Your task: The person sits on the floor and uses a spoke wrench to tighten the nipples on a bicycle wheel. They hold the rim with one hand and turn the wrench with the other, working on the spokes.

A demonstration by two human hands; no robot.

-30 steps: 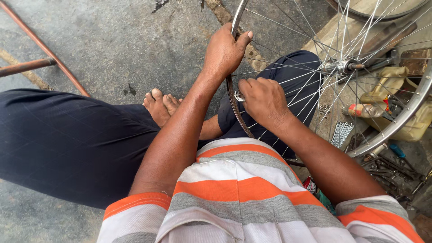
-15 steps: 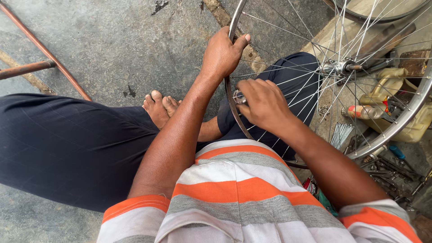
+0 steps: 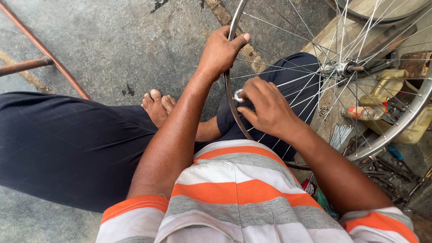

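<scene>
Gripping the bare steel bicycle wheel rim [image 3: 230, 96] near its left edge, left hand [image 3: 220, 51] wrapped over the metal, fingers curled shut, thumb laid along the outside. Pinching a small round spoke wrench [image 3: 238, 95] against the inner face of that rim, right hand [image 3: 265, 108] with thumb and fingertips pressed together on the tool. Compared with a second ago, right hand rotated a little, the shiny ring of the tool now showing at the fingertips; rim and left hand unmoved, so likely a partial turn on one nipple. Wheel upright over the lap, hub [image 3: 339, 68] far right, spokes fanning to the rim. Beyond the spokes, on the right: a yellowish plastic jug [image 3: 416, 126], contents not visible, and a small bottle [image 3: 360, 112] lying on its side. Nearer, loose spokes [image 3: 339, 135] bundled, and scattered tools [image 3: 387, 166] on the ground. Far left, a rusty pipe [image 3: 40, 45] across concrete.
</scene>
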